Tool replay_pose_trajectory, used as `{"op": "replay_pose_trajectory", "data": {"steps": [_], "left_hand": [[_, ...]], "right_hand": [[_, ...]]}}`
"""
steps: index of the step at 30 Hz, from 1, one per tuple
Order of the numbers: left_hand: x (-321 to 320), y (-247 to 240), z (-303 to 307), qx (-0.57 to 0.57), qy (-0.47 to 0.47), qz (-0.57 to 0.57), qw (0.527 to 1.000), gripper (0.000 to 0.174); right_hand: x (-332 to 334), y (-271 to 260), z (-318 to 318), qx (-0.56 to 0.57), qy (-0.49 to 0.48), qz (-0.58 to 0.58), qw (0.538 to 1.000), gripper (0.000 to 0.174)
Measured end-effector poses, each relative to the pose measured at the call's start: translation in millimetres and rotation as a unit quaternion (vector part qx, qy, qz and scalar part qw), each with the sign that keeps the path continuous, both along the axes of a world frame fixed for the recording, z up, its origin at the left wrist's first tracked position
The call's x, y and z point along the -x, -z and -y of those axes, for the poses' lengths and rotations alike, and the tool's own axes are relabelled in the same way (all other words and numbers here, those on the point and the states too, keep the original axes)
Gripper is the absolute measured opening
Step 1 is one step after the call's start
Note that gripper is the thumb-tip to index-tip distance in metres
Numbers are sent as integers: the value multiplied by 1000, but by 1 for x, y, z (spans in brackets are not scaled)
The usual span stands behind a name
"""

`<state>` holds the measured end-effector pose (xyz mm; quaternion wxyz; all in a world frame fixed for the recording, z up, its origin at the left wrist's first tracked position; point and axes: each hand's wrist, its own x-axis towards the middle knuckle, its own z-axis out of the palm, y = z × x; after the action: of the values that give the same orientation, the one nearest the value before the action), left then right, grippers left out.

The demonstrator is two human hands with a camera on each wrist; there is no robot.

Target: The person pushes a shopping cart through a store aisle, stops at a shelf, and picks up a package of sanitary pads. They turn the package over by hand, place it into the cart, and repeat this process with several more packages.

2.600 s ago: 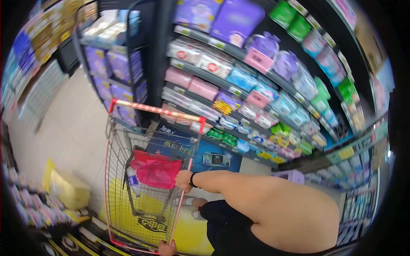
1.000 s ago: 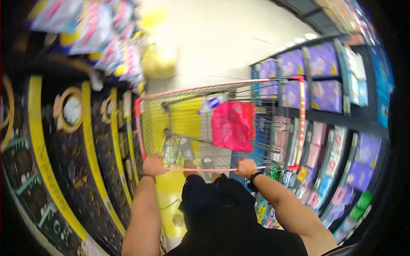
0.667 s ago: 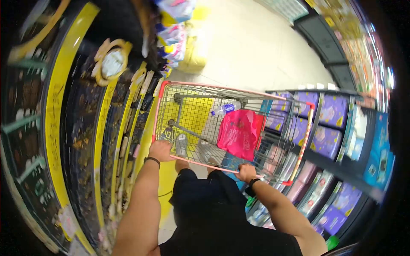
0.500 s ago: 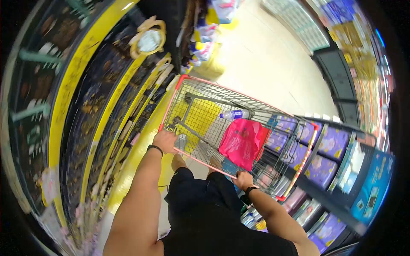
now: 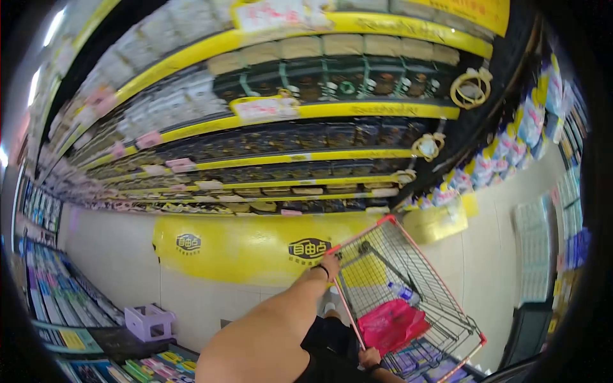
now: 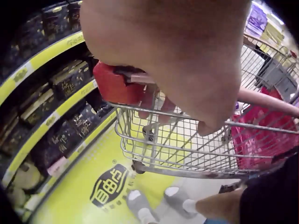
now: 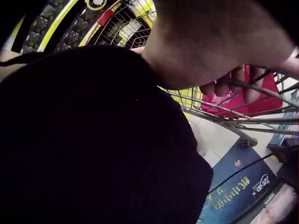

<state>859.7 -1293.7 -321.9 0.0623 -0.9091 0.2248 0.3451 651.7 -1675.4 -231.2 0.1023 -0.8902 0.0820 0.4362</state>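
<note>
A wire shopping cart (image 5: pixel 377 255) with pink-red edges stands at the lower right of the head view. On its long side rail, near the red corner, the left hand (image 5: pixel 329 267) grips; the left wrist view shows that hand (image 6: pixel 187 70) with its fingers curled over the rail. Farther along the same rail the right hand (image 5: pixel 369 357) holds on, and its fingers (image 7: pixel 252 88) hang curled by the wires in the right wrist view. Inside the cart lie a bright pink bag (image 5: pixel 391 324) and a bottle with a purple label (image 5: pixel 403 293).
Shelves with yellow strips (image 5: pixel 300 112) and dark packages run across the top. A yellow floor mat (image 5: pixel 230 246) lies before them. A yellow bundle (image 5: pixel 437 222) is beyond the cart's corner. At lower left stands a lilac stool (image 5: pixel 150 322), beside more stocked shelves (image 5: pixel 70 281).
The head view has swung left, so the yellow-edged shelves now span the top and the cart appears at lower right. Both hands still hold the rail.
</note>
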Motion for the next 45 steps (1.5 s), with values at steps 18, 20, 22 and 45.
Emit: {"op": "replay_pose_trajectory", "data": {"steps": [18, 20, 22, 45], "left_hand": [[288, -69, -41, 236, -245, 145, 929, 73], [349, -108, -76, 289, -355, 130, 880, 66], [438, -85, -113, 303, -441, 185, 824, 55], [818, -36, -285, 340, -801, 150, 470, 13]], "right_hand": [[79, 44, -3, 41, -160, 85, 983, 48], [87, 61, -10, 48, -181, 123, 975, 47], [101, 95, 2, 35, -226, 187, 955, 47], [170, 199, -278, 51, -504, -108, 856, 24]]}}
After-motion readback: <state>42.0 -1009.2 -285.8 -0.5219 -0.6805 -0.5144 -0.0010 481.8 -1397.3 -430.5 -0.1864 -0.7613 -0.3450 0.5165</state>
